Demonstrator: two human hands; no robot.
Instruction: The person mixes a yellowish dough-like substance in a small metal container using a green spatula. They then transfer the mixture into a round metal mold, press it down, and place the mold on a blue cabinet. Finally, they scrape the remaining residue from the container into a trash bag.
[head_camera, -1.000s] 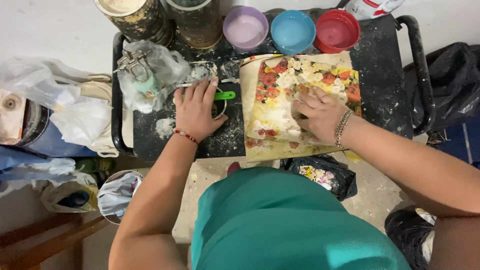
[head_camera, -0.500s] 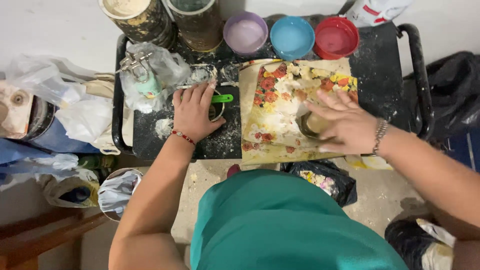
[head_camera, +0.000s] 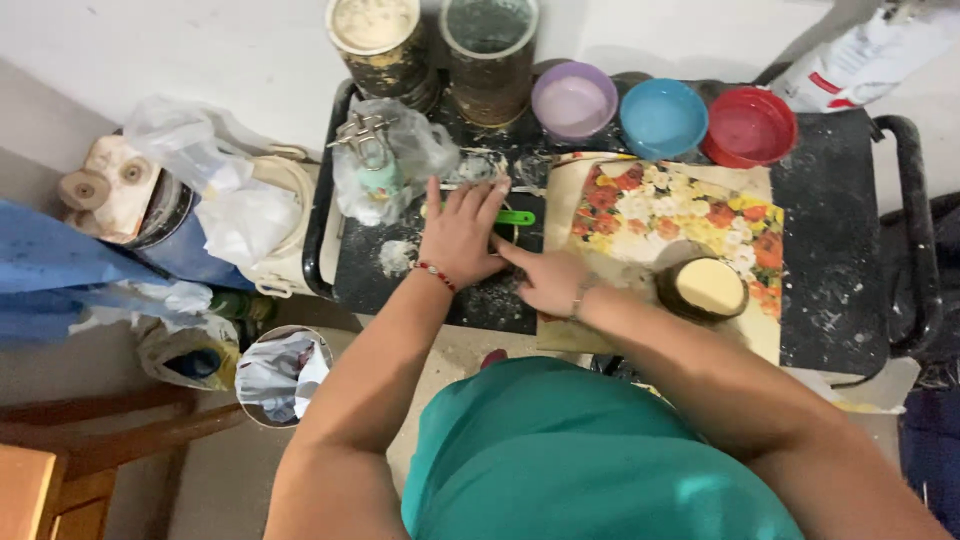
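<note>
My left hand (head_camera: 460, 235) lies flat, palm down, over a small round tool with a green handle (head_camera: 516, 217) on the black, powder-dusted tray table (head_camera: 840, 250). My right hand (head_camera: 548, 280) has its fingers stretched left, touching the left hand's thumb side, with nothing visible in it. A round brown-rimmed piece with a cream top (head_camera: 704, 288) rests alone on the flowered sheet (head_camera: 690, 205) to the right of both hands.
Two dirty tins (head_camera: 384, 35) (head_camera: 489, 45) and purple (head_camera: 574, 100), blue (head_camera: 664, 117) and red (head_camera: 750, 125) bowls line the tray's far edge. A clear bag with a metal tool (head_camera: 385, 165) sits left of my hands. Bags and a bucket (head_camera: 280, 375) crowd the floor at left.
My right hand let go of the round cream-topped piece on the flowered sheet and moved left to meet my left hand. The left hand has stayed over the green-handled tool.
</note>
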